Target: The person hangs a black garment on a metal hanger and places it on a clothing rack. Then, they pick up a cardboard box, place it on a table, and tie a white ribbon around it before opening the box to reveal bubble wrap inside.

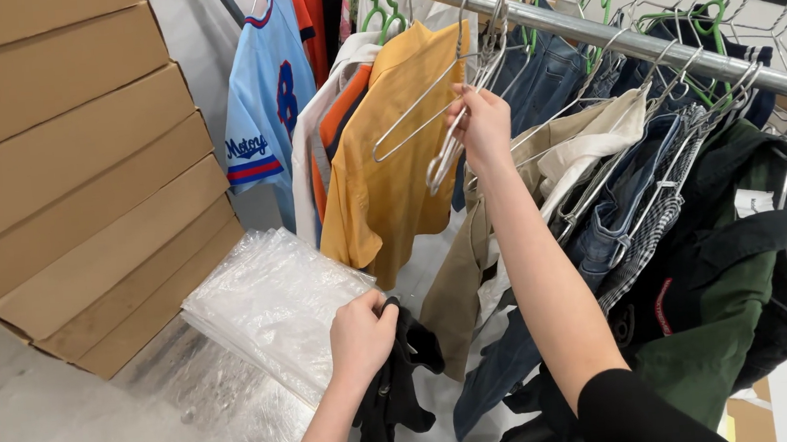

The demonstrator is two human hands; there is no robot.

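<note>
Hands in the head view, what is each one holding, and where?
Left hand grips a black garment by its upper end; right hand holds wire hangers near their necks.

We see a rail running across the top right, with clothes on hangers under it. Left of the clothes stands a stack of cardboard boxes. Between them, lower down, lies a pile of plastic bags on the floor.
</note>
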